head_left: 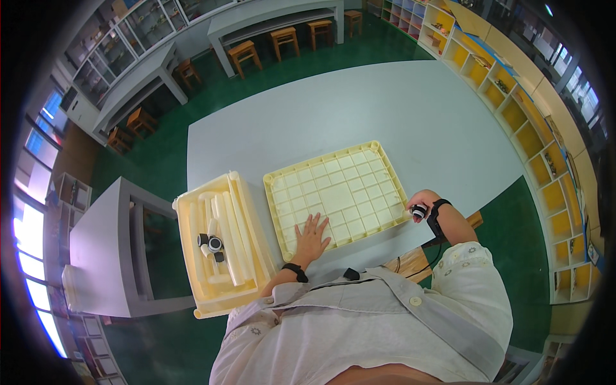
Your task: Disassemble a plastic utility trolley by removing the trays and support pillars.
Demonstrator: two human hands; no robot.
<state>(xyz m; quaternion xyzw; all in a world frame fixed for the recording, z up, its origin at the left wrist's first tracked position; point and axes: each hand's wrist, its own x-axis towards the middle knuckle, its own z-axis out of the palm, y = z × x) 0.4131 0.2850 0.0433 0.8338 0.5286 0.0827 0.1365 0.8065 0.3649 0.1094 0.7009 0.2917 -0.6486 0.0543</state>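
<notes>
A pale yellow plastic tray-like panel (333, 194) lies on the table in front of me, its grid of ribs facing up and round sockets at its corners. My left hand (311, 239) rests flat on its near left part, fingers spread. At the panel's right edge, near the near right corner, my right hand (425, 200) is closed around a small black-and-white caster wheel (418, 210). The fingers partly hide it. To the left stands a yellow plastic bin (262, 273) holding pale yellow tubes (232, 239) and several black-and-white casters (214, 244).
The grey table (289, 115) reaches far beyond the panel. Near its right front edge is a wooden stool (410, 264) with a black cable. A grey side table (106, 250) stands at left. Cubby shelves (507, 122) line the right wall; more stools (244, 56) stand at the back.
</notes>
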